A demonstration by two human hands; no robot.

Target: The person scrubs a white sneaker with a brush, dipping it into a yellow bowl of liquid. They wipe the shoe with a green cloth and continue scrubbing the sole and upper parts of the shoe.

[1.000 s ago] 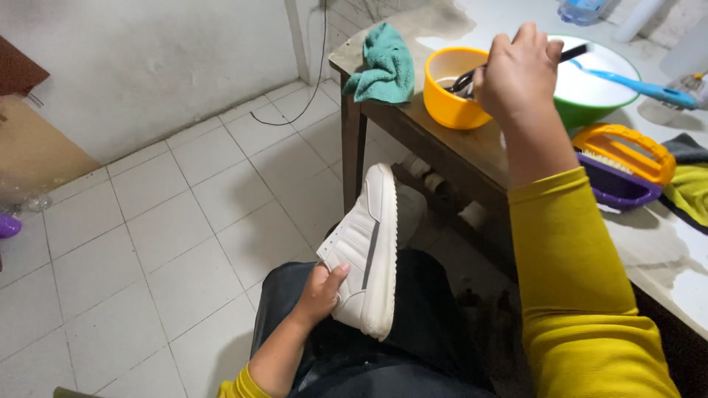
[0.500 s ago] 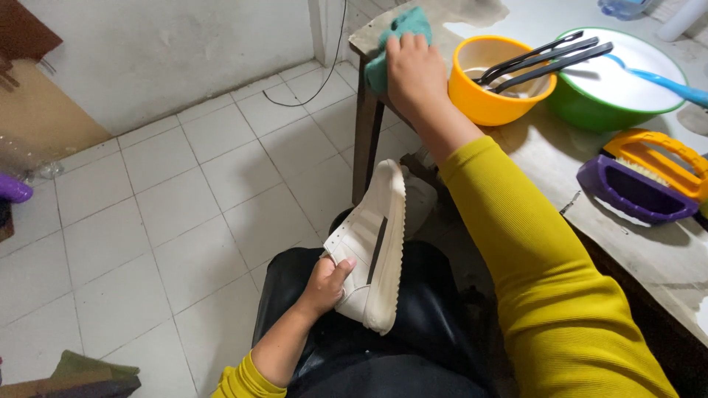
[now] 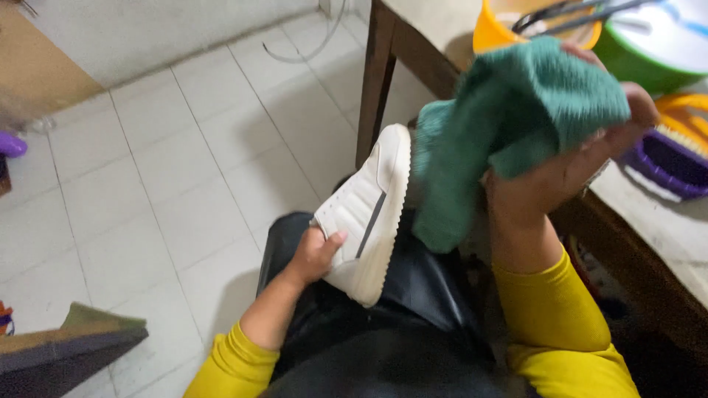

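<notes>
Sleeves of yellow fabric enter from the bottom edge, one to each arm, above a black apron or trouser surface across the lap. Left hand: fingers clenched around the heel end of a white sneaker, thumb lying on its side panel; the shoe stands tilted on the lap, sole turned toward the right, toe pointing up and away toward the table leg, a grey stripe running along its side. Right hand: raised just beside the shoe, fingers grasping a bunched teal cloth that drapes over the knuckles and hangs down to near the sole; whether cloth and shoe touch cannot be told. Lower left corner: a dark grey slab with an olive top, cut by the frame edge. Floor: pale square tiles with thin dark joints, open from the lap out to the far wall, giving wide room on the left side. Left edge: a small purple object, partly cropped. Right side: a wooden table with a dark leg standing close behind the shoe, its edge running down the right of the frame and closing that side. On the table, near to far: a purple and orange brush holder; an orange bowl holding dark utensils; a green bowl beside it. Far wall: a thin cable lying looped on the tiles.
</notes>
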